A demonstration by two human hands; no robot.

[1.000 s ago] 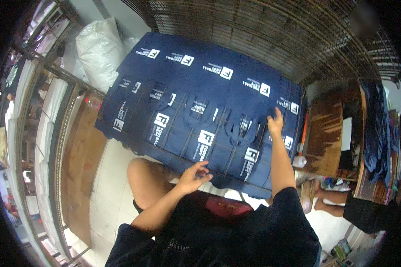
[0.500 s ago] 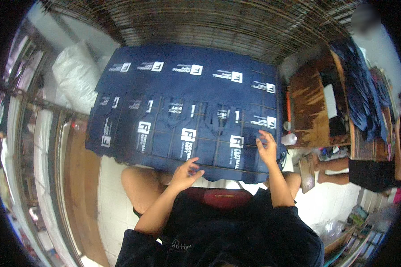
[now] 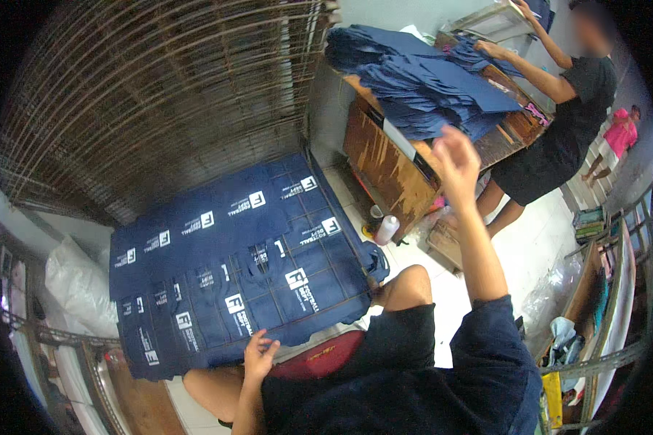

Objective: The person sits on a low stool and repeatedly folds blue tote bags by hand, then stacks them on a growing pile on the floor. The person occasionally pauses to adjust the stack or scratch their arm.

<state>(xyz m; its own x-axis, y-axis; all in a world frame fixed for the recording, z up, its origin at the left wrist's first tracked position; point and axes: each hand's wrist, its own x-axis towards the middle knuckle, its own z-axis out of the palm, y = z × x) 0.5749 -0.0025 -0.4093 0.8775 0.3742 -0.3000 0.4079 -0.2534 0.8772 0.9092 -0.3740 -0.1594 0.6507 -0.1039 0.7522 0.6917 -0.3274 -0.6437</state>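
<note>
- While the left hand [image 3: 260,357] is nearer, fingers spread, empty, printed navy panels [image 3: 232,243] lie just ahead, long axis left-right
- Right hand [image 3: 458,161] raised, fingers loosely parted, empty, navy pile [image 3: 442,87] beyond on worktop [image 3: 499,147]

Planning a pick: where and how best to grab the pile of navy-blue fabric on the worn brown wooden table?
Probably pinch a few layers of the navy-blue fabric pile at its rippled near edge, coming from the wearer's side with the bare right hand. Layers fan out there, offering lips to grip; the top lies smoother and flatter beyond.
</note>
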